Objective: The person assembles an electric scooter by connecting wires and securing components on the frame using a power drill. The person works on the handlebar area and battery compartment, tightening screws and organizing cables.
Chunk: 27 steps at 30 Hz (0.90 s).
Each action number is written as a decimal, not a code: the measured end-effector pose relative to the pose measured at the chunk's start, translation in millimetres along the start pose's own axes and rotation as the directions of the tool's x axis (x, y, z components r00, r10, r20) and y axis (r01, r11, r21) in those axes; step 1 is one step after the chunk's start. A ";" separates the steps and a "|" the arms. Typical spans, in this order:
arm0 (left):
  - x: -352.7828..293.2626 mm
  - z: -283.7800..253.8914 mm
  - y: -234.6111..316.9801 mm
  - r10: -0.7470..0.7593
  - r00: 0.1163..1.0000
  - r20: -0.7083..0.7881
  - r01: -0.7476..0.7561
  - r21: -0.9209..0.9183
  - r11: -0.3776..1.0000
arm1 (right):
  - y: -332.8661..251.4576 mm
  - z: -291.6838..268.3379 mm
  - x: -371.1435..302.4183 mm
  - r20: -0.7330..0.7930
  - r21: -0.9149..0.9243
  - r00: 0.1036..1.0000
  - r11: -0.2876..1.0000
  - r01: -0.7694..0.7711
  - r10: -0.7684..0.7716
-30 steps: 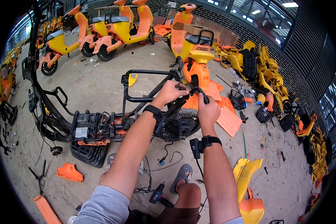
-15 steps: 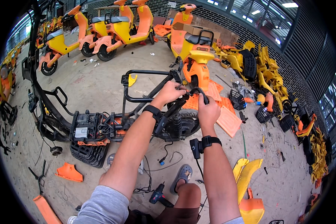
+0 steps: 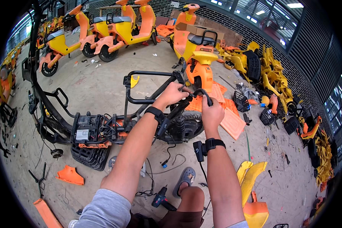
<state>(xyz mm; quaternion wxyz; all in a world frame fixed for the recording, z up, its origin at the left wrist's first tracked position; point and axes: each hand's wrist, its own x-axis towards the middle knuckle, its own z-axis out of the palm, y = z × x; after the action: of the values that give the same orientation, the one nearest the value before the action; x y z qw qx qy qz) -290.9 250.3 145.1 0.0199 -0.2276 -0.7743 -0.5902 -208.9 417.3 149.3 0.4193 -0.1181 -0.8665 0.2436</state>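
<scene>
A stripped scooter frame [image 3: 136,101] of black tube stands before me, its rear wheel [image 3: 195,123] beneath my hands. My right hand [image 3: 212,113] is closed round the end of a black curved bar [image 3: 203,92], which arches toward my left hand. At the rear end of the frame, my left hand [image 3: 173,93] is closed, thumb and fingers pinched beside the bar's other end. Whatever sits between those fingers is too small and too covered to name. On the floor by my foot lies a cordless drill [image 3: 161,197].
Orange panels [image 3: 233,123] lie behind the rear wheel, and yellow body panels [image 3: 250,178] rest by my right forearm. Loose cables [image 3: 152,182] trail across the floor. Assembled scooters [image 3: 125,32] stand at the back. A heap of yellow parts [image 3: 271,72] lines the right wall.
My left fingers have shifted very slightly at the end of the bar. The right hand keeps its grip, and the scooter frame stays in place.
</scene>
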 end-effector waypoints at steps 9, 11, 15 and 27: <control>0.9 3.3 -1.8 -0.013 0.998 -0.066 0.020 0.114 0.993 | -0.1 -0.3 -0.1 0.005 -0.001 1.000 1.000 -0.008 0.008; 1.4 2.4 -4.6 -0.016 0.998 -0.061 0.020 0.065 0.998 | -1.5 0.5 -0.5 0.002 0.002 1.000 1.000 -0.004 0.004; 1.9 1.6 -3.3 -0.028 1.000 -0.008 0.028 0.005 1.000 | -0.3 0.1 -0.3 -0.001 0.002 1.000 1.000 -0.004 0.004; 2.6 -1.9 -3.9 -0.018 1.000 -0.004 0.019 0.042 0.999 | -1.1 1.2 -0.2 -0.021 0.025 1.000 0.999 0.021 -0.021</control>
<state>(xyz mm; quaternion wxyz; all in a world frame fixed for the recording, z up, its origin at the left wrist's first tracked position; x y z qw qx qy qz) -295.2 248.6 143.0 0.0208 -0.2188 -0.7887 -0.5742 -209.7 415.9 149.1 0.4322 -0.1061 -0.8603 0.2488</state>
